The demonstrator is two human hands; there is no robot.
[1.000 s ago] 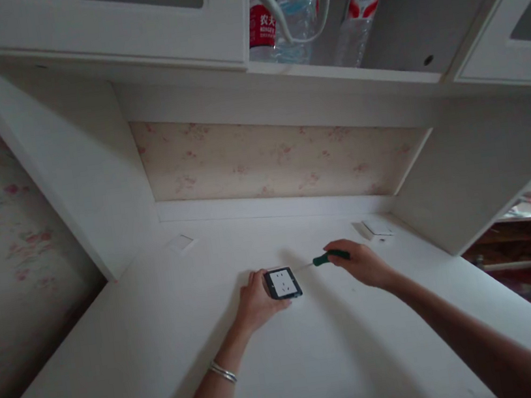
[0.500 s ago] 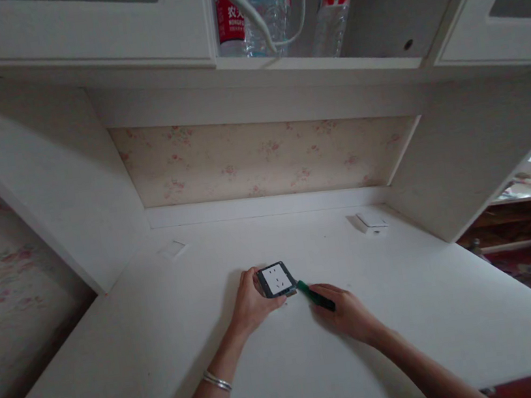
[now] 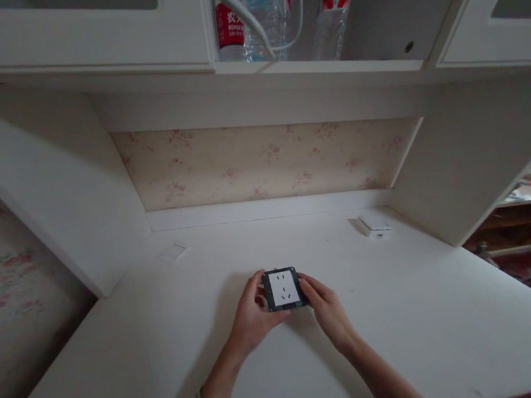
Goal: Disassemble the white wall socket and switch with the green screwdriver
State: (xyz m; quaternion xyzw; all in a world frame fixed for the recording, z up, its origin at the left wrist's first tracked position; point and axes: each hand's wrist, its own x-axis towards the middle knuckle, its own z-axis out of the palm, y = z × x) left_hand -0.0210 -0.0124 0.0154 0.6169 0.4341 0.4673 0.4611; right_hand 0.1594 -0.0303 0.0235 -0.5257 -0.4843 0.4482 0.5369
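A wall socket [image 3: 284, 288] with a white face and a dark square frame is held up over the white surface, its slots facing me. My left hand [image 3: 254, 309] is closed on its left side, with the thumb along the bottom edge and fingers at the upper left corner. At the right edge, my right hand [image 3: 323, 306] grips the frame between thumb and fingers. The back of the socket is hidden from me.
A small white box [image 3: 374, 223] sits at the back right of the white desktop [image 3: 169, 357], and a flat white square piece [image 3: 174, 251] lies back left. Overhead, a cabinet shelf holds plastic bottles [image 3: 334, 5], with a white cable [image 3: 244, 14] hanging before them.
My right hand held a green-handled screwdriver beside the socket; the tool no longer shows, and that hand now grips the socket's right edge. The socket has turned more upright and shifted slightly right.
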